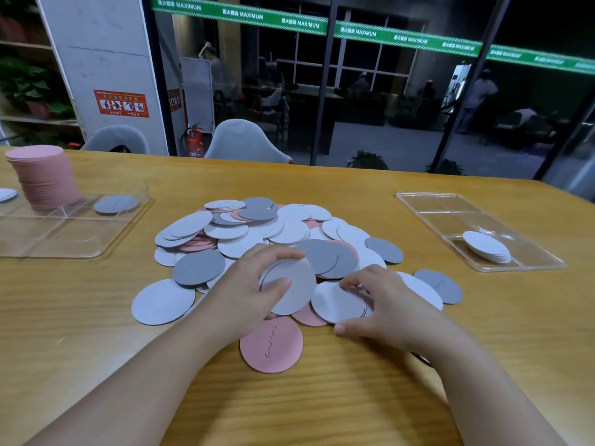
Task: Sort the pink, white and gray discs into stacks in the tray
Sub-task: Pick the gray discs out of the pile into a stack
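On the wooden table (pixel 96 317) a loose pile (pixel 257 233) of pink, white and gray discs lies at centre; the left hand (pixel 248 294) at its 6 o'clock edge grips a small white stack (pixel 289 288), thumb across the top face and fingers curled over the far rim, tilted up off the heap; the right hand (pixel 383 304), just to 3 o'clock of it, pinches another white stack (pixel 338 302) that lies flat, fingertips on its far edge and thumb on the table at its near edge; a pink disc (pixel 271 344) with script lettering lies alone at 6 o'clock, between the forearms. A clear tray (pixel 74 243) at 10 o'clock holds a tall pink stack (pixel 45 177), a gray disc (pixel 116 203) beside it, and a white disc (pixel 6 194) at the frame edge; a second tray (pixel 431 204) at 3 o'clock holds a low white stack (pixel 486 246) in its near compartment; gray discs (pixel 439 284) lie loose at 4 o'clock of the pile.
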### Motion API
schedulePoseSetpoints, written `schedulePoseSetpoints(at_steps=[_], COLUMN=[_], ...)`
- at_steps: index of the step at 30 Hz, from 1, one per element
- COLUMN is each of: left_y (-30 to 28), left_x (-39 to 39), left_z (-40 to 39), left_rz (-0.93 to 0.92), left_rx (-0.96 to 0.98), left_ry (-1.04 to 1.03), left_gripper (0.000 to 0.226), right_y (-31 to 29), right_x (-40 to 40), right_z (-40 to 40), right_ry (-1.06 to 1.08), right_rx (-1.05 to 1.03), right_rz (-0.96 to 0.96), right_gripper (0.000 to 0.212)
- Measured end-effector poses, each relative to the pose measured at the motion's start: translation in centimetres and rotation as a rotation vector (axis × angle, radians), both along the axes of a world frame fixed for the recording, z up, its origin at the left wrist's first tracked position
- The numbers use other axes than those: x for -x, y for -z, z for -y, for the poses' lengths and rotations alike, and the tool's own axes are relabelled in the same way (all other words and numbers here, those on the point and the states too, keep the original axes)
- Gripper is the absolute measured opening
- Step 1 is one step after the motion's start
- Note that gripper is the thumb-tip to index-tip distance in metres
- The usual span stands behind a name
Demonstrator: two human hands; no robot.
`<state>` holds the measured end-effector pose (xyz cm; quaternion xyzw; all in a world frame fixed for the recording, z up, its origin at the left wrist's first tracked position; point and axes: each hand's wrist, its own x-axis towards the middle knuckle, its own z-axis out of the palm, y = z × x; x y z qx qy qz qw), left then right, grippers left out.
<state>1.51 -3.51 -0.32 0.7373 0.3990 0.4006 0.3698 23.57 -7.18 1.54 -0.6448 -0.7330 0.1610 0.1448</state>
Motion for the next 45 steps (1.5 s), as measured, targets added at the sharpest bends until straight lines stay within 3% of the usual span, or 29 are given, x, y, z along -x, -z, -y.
schedulePoseSetpoints(at_steps=[5,9,13,20,22,26,30,34,37,40,45], left_y=[-0.2,-0.4,-0.4,-0.4,-0.4,-0.4,-0.4,-0.3,-0.4,-0.3,-0.4], left_x=[-0.3,-0.4,-0.5,-0.6,-0.6,-0.5,-0.9,-1.5,-1.6,-1.3,-0.8], left_z=[0.0,0.2,0.3,0.2,0.0,-0.2,0.2,0.5,0.5,0.5,0.4], left_rz=[0.039,0.081,0.065,0.041,0.052,0.072,0.054,-0.026,-0.084,-0.105,-0.128], left_rx=[-0.006,0.041,0.027,-0.022,-0.028,0.003,-0.044,-0.053,-0.106,-0.145,-0.194], left_ry=[-0.019,-0.026,-0.027,-0.099,-0.15,-0.177,-0.067,0.02,0.01,-0.008,-0.029], left_gripper=[0.039,0.04,0.04,0.036,0.036,0.034,0.016,0.024,0.03,0.043,0.055], right_y=[-0.5,-0.5,0.0,-0.2,-0.2,-0.3,-0.5,-0.3,-0.4,-0.4,0.3], right_x=[-0.3,0.6,1.7,2.0,1.9,1.6,2.1,2.5,2.2,1.5,1.5], right_z=[0.2,0.4,0.5,0.8,0.7,0.5,0.3,0.3,0.2,0.2,0.3], right_ry=[0.046,-0.025,-0.098,-0.074,-0.058,-0.017,0.018,0.032,0.038,0.057,-0.059], right_rx=[-0.056,-0.009,0.007,-0.058,-0.062,-0.148,-0.232,-0.219,-0.223,-0.216,0.018], right_rz=[-0.186,-0.154,0.044,-0.031,-0.107,-0.293,-0.6,-0.733,-0.646,-0.391,-0.03], right_gripper=[0.015,0.045,0.075,0.069,0.06,0.021,0.017,0.013,0.015,0.017,0.061])
